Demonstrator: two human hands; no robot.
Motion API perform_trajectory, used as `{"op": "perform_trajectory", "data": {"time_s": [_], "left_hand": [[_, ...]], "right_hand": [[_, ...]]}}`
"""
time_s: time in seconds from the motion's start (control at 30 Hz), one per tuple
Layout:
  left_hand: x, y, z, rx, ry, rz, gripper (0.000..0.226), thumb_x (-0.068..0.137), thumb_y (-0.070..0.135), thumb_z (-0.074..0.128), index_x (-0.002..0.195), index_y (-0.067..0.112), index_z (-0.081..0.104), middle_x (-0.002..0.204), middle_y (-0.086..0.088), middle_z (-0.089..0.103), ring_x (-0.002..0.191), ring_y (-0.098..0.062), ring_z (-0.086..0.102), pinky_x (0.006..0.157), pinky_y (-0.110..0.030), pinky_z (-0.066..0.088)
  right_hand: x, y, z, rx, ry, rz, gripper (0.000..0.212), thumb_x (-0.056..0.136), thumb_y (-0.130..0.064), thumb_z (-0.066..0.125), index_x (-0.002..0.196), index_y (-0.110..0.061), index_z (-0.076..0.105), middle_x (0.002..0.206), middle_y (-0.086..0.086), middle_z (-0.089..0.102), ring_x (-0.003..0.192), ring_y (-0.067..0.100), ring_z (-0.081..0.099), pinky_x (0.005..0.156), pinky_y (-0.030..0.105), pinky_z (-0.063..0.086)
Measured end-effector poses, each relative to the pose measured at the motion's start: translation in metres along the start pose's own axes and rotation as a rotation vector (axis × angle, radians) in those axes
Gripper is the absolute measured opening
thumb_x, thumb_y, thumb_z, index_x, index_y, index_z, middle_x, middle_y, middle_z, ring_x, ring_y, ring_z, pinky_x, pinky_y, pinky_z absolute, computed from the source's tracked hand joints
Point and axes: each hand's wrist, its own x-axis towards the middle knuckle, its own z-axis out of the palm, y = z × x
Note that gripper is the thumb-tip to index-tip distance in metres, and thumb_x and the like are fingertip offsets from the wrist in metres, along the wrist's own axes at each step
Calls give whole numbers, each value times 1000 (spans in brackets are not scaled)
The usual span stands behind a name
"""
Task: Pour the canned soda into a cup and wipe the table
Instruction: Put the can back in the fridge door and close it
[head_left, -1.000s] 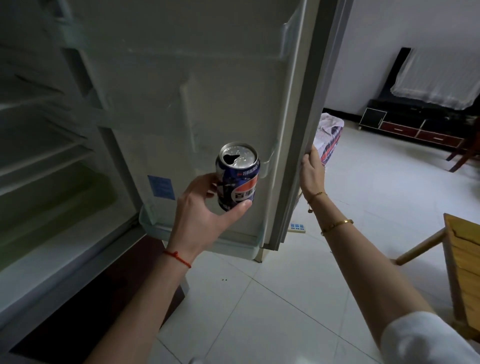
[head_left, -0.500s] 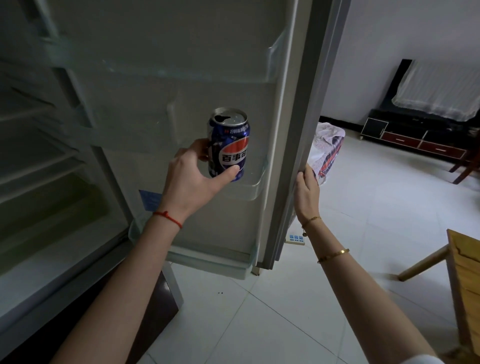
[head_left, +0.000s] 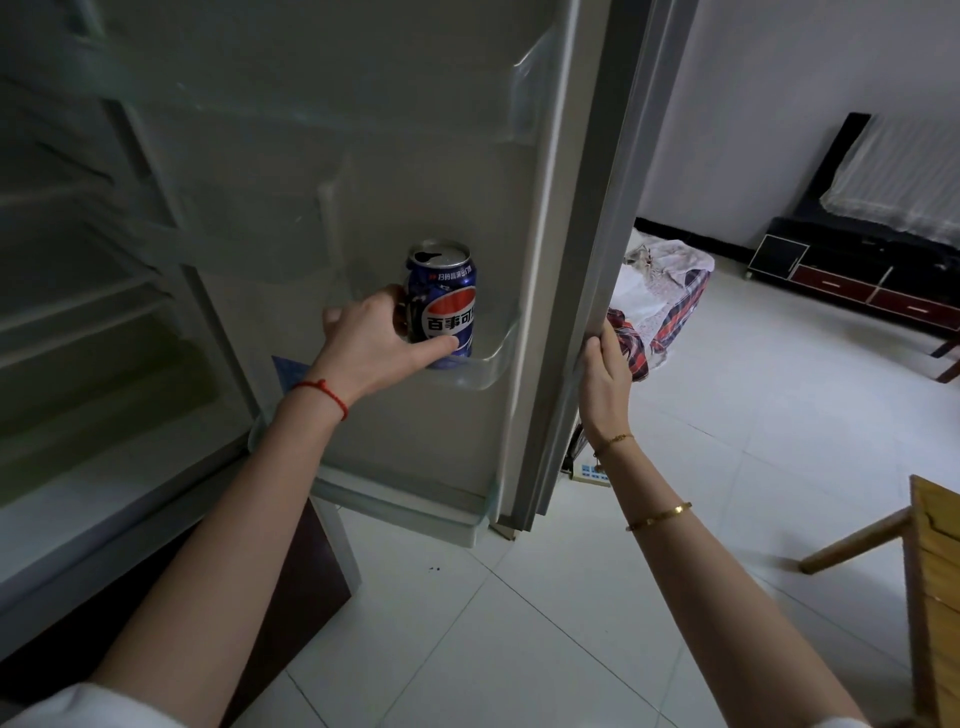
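Two hands are busy near the middle of the frame. The left hand (head_left: 371, 338) has its fingers (head_left: 439, 344) curled round the soda can (head_left: 441, 301), with the thumb across the front low down. The can stands up straight in a clear door shelf (head_left: 493, 358) on the inside of the fridge door (head_left: 415, 156). Its top is already open, so I think soda could slosh out if it tips. A can is thin metal and likely cold and a bit slippery, and it dents if squeezed hard. The best place to hold it looks like the round middle, kept upright, with a soft grip. How full or heavy it is, I cannot tell.

The right hand (head_left: 605, 379) grips the outer edge of the door, to the right of center, fingers wrapped behind it. A corner of the wooden table (head_left: 935, 571) shows at the lower right, well apart from the can. No cup is in view.
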Motion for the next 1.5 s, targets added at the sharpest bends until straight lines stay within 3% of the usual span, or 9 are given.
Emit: {"op": "perform_trajectory", "data": {"time_s": [0.13,0.27,0.37,0.6,0.8,0.93,1.03,1.2,1.5], "left_hand": [[0,3,0,16,-15,-43,64,61,64,54,111,23,60,110,1,67,112,-25,55,100,-36,22],[-2,3,0,17,-32,-71,58,62,62,54,107,26,60,99,7,61,110,-24,55,91,-32,18],[-7,5,0,20,-26,-74,56,63,62,53,108,28,59,107,2,66,115,-25,53,92,-29,18],[-34,-3,2,-87,114,-67,82,78,62,63,144,19,41,148,-4,47,140,-25,34,120,-50,12],[-88,-4,18,-158,410,-52,71,91,37,63,151,14,31,159,-3,27,146,-15,25,117,-32,24],[-128,4,36,-205,422,-109,71,93,35,60,153,18,26,161,3,21,147,-12,22,115,-30,23],[-154,13,54,-247,384,-157,74,93,34,61,154,20,21,162,2,19,147,-14,20,114,-29,22],[-184,24,78,-291,296,-190,77,93,33,61,155,21,17,163,4,15,149,-12,15,113,-25,17],[-221,31,90,-345,279,-243,77,94,29,61,156,25,15,162,8,13,142,1,13,113,-22,16]], "right_hand": [[-2,-1,-4,-18,-22,-29,44,102,-20,33,145,-16,43,135,-3,56,122,10,51,111,33,38],[-3,-1,-5,-50,-36,-33,44,103,-20,33,146,-17,42,135,-8,54,121,5,51,110,30,39],[-5,-3,-7,-75,-40,-38,45,102,-22,33,146,-16,42,137,-6,55,123,6,51,109,28,40],[-12,-7,-16,-151,-91,-74,33,103,-17,33,126,-9,56,99,-7,59,84,2,51,75,22,38],[-27,-14,-23,-160,-125,-74,27,103,-18,37,112,-6,59,82,-7,54,67,-2,45,68,21,36],[-41,-20,-28,-151,-139,-89,23,102,-17,39,90,-5,54,71,-2,52,62,4,45,62,26,35],[-54,-24,-32,-138,-176,-134,26,102,-19,40,103,-2,59,85,14,62,73,23,55,68,37,42],[-79,-32,-36,-129,-235,-178,11,100,-18,44,90,-20,49,72,-20,44,66,-4,41,64,15,31],[-130,-47,-39,-130,-342,-415,28,100,-18,51,124,-11,62,95,-8,66,78,-9,56,68,11,44]]}}
